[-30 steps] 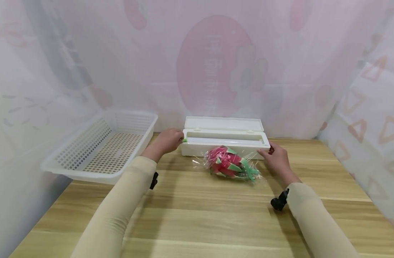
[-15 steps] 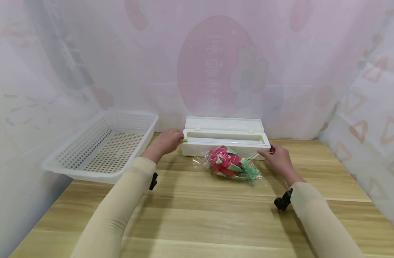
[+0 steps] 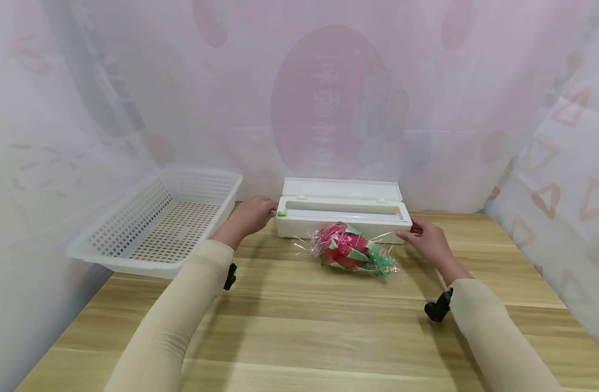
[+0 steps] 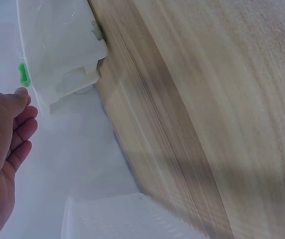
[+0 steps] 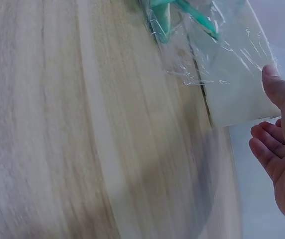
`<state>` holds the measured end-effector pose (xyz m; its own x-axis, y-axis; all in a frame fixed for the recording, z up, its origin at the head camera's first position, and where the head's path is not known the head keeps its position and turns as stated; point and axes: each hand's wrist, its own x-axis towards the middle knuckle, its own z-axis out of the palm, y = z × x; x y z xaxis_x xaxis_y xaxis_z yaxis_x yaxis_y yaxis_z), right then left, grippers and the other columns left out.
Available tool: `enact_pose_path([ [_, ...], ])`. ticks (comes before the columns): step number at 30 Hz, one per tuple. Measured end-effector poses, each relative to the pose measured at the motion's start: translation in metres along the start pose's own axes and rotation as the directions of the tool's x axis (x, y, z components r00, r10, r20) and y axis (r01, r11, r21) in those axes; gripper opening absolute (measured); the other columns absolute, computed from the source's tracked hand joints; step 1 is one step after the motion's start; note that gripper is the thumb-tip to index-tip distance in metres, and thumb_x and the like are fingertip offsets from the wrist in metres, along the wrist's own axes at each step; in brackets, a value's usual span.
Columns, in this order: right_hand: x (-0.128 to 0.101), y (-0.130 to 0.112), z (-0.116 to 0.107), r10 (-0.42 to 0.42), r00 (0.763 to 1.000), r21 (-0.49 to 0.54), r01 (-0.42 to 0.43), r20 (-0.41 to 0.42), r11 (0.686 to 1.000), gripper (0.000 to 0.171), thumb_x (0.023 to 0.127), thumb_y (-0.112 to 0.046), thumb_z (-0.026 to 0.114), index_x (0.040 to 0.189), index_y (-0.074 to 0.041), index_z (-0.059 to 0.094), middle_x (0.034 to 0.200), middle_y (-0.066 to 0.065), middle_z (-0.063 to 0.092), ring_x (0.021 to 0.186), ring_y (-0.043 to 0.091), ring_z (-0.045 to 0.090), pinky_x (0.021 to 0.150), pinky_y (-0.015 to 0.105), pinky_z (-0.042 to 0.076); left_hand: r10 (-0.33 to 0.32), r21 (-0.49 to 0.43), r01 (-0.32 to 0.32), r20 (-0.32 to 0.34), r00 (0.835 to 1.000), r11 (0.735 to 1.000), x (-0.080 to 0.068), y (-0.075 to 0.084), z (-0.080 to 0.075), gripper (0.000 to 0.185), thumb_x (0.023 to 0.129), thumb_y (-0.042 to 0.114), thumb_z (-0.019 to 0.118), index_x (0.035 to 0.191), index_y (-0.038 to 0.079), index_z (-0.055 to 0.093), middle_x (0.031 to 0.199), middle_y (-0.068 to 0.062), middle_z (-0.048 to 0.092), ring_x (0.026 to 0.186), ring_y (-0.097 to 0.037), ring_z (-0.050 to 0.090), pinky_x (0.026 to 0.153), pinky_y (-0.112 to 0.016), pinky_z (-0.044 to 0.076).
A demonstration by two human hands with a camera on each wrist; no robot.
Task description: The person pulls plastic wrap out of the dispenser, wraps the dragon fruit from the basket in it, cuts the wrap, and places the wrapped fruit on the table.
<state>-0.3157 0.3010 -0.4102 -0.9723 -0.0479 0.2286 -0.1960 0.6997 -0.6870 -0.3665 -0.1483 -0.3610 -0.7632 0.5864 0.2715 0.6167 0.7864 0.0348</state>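
Observation:
A white cling film dispenser stands at the back of the table with its lid raised. Inside its trough lies a pale roll, and a green slide cutter sits at the left end of its front edge. My left hand is beside that end, fingers loosely bent, thumb tip just short of the cutter in the left wrist view. My right hand is at the other end, thumb by the front corner and fingers relaxed beyond it. In front lies a dragon fruit wrapped in clear film.
To the left stands a white perforated plastic basket. The wooden table ends at a printed cloth backdrop behind and at the sides. Loose film from the wrapped fruit overlaps the dispenser's front in the right wrist view.
My left hand has let go of the green cutter and drawn slightly left. My right hand has shifted a little to the right, off the dispenser's corner. The fruit and basket stay put.

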Motion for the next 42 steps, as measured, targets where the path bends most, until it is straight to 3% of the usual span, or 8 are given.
enact_pose_path([
  [7,-0.002,0.000,-0.007,-0.015,1.000,-0.063,0.013,-0.027,0.998,0.060,0.093,-0.032,0.067,0.132,0.011,0.050,0.123,0.030,0.058,0.107,0.043,0.060,0.087,0.050,0.051,0.026,0.007,-0.025,-0.085,0.996,1.000,-0.002,0.001,0.000,0.017,0.093,0.010,0.067,0.105,-0.002,0.068,0.101,-0.013,0.067,0.094,-0.029,0.063,0.084,-0.040,0.052],
  [12,-0.005,-0.007,-0.008,-0.111,0.985,-0.149,0.091,-0.131,0.985,0.046,0.092,-0.028,0.069,0.119,0.008,0.059,0.115,0.029,0.062,0.102,0.044,0.060,0.087,0.053,0.050,0.113,0.047,-0.106,-0.204,0.972,0.993,-0.004,0.006,0.004,0.017,0.089,0.010,0.071,0.101,-0.002,0.068,0.097,-0.012,0.066,0.088,-0.028,0.063,0.080,-0.039,0.052],
  [17,-0.006,-0.014,-0.001,-0.294,0.933,-0.242,0.242,-0.207,0.940,0.041,0.086,-0.016,0.076,0.116,0.009,0.062,0.105,0.028,0.064,0.096,0.042,0.062,0.081,0.053,0.050,0.202,0.062,-0.192,-0.304,0.931,0.979,-0.003,0.013,0.010,0.017,0.086,0.009,0.074,0.097,-0.002,0.069,0.092,-0.011,0.064,0.085,-0.028,0.061,0.081,-0.040,0.050],
  [23,-0.005,-0.020,0.007,-0.495,0.843,-0.362,0.403,-0.211,0.841,0.040,0.081,-0.011,0.079,0.110,0.011,0.064,0.101,0.027,0.066,0.095,0.043,0.062,0.082,0.055,0.050,0.269,0.079,-0.259,-0.370,0.889,0.963,0.003,0.021,0.020,0.017,0.082,0.008,0.077,0.094,-0.001,0.069,0.088,-0.010,0.063,0.082,-0.027,0.060,0.076,-0.041,0.050],
  [27,-0.003,-0.022,0.013,-0.561,0.806,-0.411,0.454,-0.188,0.791,0.037,0.078,-0.008,0.081,0.106,0.009,0.065,0.101,0.025,0.066,0.095,0.042,0.062,0.082,0.053,0.051,0.274,0.104,-0.253,-0.361,0.892,0.962,0.005,0.028,0.023,0.019,0.082,0.010,0.078,0.095,0.000,0.068,0.089,-0.010,0.064,0.082,-0.026,0.061,0.076,-0.039,0.051],
  [32,-0.001,-0.023,0.017,-0.586,0.795,-0.444,0.473,-0.156,0.761,0.033,0.076,-0.005,0.081,0.102,0.008,0.066,0.095,0.022,0.064,0.088,0.040,0.061,0.077,0.052,0.051,0.267,0.137,-0.233,-0.345,0.900,0.963,0.006,0.035,0.026,0.022,0.081,0.014,0.079,0.095,0.001,0.068,0.092,-0.009,0.065,0.084,-0.026,0.060,0.077,-0.037,0.051],
  [38,0.002,-0.022,0.019,-0.633,0.762,-0.495,0.501,-0.138,0.710,0.025,0.076,0.003,0.079,0.097,0.008,0.066,0.089,0.020,0.062,0.082,0.038,0.059,0.074,0.049,0.052,0.240,0.159,-0.196,-0.331,0.913,0.968,0.010,0.038,0.031,0.020,0.083,0.014,0.078,0.095,0.002,0.068,0.092,-0.009,0.064,0.083,-0.025,0.059,0.075,-0.037,0.050],
  [42,0.003,-0.021,0.020,-0.650,0.747,-0.511,0.508,-0.138,0.693,0.018,0.076,0.006,0.077,0.091,0.007,0.067,0.085,0.018,0.061,0.077,0.036,0.059,0.071,0.047,0.052,0.225,0.162,-0.179,-0.330,0.917,0.970,0.012,0.039,0.032,0.015,0.083,0.013,0.076,0.091,0.003,0.068,0.088,-0.008,0.064,0.081,-0.025,0.058,0.072,-0.037,0.049],
])
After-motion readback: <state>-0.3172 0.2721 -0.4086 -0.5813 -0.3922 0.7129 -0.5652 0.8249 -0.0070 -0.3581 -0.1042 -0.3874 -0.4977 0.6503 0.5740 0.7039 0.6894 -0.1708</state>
